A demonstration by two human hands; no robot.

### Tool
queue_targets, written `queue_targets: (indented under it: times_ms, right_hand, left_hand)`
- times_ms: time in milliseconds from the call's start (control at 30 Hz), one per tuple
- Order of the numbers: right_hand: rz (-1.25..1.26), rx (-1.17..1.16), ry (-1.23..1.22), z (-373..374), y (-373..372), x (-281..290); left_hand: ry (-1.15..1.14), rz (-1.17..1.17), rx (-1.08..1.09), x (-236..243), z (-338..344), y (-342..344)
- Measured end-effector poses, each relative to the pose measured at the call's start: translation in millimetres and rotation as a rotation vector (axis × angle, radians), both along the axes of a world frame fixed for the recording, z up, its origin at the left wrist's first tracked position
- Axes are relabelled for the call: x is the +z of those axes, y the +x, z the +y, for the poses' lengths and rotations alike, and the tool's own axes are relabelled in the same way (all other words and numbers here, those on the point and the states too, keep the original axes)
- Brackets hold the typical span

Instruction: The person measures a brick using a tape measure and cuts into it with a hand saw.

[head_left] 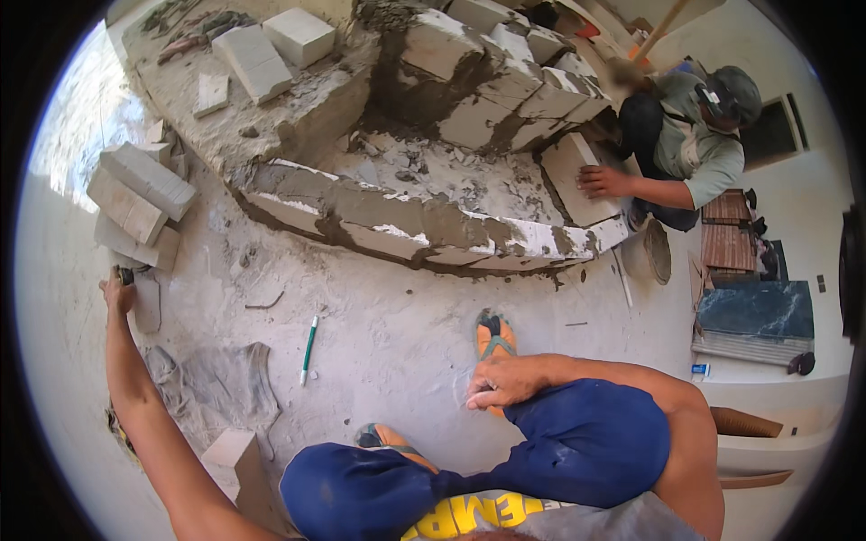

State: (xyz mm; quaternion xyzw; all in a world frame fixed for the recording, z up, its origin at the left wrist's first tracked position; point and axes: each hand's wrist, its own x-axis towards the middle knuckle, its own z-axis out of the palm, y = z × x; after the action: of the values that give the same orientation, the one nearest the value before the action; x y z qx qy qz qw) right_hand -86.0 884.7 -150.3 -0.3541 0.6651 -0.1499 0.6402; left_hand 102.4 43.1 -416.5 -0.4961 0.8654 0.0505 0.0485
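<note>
My left hand reaches far out to the left, beside a stack of pale blocks. Its fingers are closed round a small dark object whose kind I cannot make out. Over my right knee hangs my right hand, fingers curled in; whether anything is inside them is hidden. A green and white pen-like stick lies on the floor between my hands. Ahead runs a low curved wall of mortared blocks. At its right end a co-worker's hand rests against an upright pale block.
The crouching co-worker is at the far right, near a bucket. Stone slabs lean behind. A grey cloth and a block lie near my left arm. Loose blocks sit on the ledge at the back left.
</note>
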Motion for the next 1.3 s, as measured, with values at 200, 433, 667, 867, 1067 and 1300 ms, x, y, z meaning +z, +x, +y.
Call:
queue_targets:
  times_ms: [200, 433, 667, 867, 1067, 1300]
  right_hand:
    - [-0.113, 0.021, -0.156, 19, 34, -44]
    - [0.120, 0.017, -0.381, -16, 14, -76]
    - [-0.329, -0.535, -0.386, -17, 12, -92]
    - [-0.498, -0.745, -0.483, -14, 11, -89]
    - [-0.537, -1.045, -0.418, 25, 9, -115]
    - [-0.349, -0.896, -0.524, 58, 1, -131]
  left_hand:
    - [-0.062, 0.233, 0.189, 40, 48, -8]
    - [-0.177, 0.339, 0.060, 199, 62, -5]
    - [0.799, 0.731, -0.136, 268, 373, -71]
    - [1.419, 0.726, -0.049, 192, 628, -65]
    - [1.417, 0.629, -0.438, 165, 691, -59]
    - [1.902, 0.618, -0.232, 148, 708, -67]
